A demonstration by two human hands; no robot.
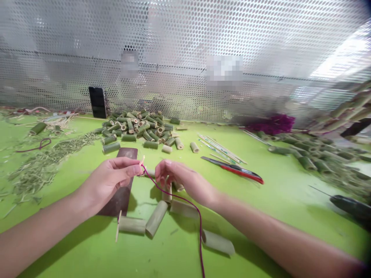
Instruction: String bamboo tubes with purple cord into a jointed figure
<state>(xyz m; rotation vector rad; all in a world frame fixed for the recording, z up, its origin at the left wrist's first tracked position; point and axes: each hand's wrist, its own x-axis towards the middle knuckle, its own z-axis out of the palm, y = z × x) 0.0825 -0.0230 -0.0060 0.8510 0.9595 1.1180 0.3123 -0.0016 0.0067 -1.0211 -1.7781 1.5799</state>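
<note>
My left hand (111, 181) is closed in a pinch on the end of a thin purple cord (185, 200), with a small pale splinter sticking up at the fingertips. My right hand (182, 179) is curled close beside it, its fingers round a short bamboo tube (167, 193) that hangs under the palm. The cord runs from the left fingertips, loops under the right wrist and trails toward me. Several pale bamboo tubes (156, 218) lie on the green table just below both hands.
A dark flat board (120, 193) lies under my left hand. A heap of green bamboo pieces (139, 129) sits behind, with a black phone (97, 101) against the perforated metal wall. Red-handled cutters (237, 170), thin sticks, shavings at left and bamboo stalks at right.
</note>
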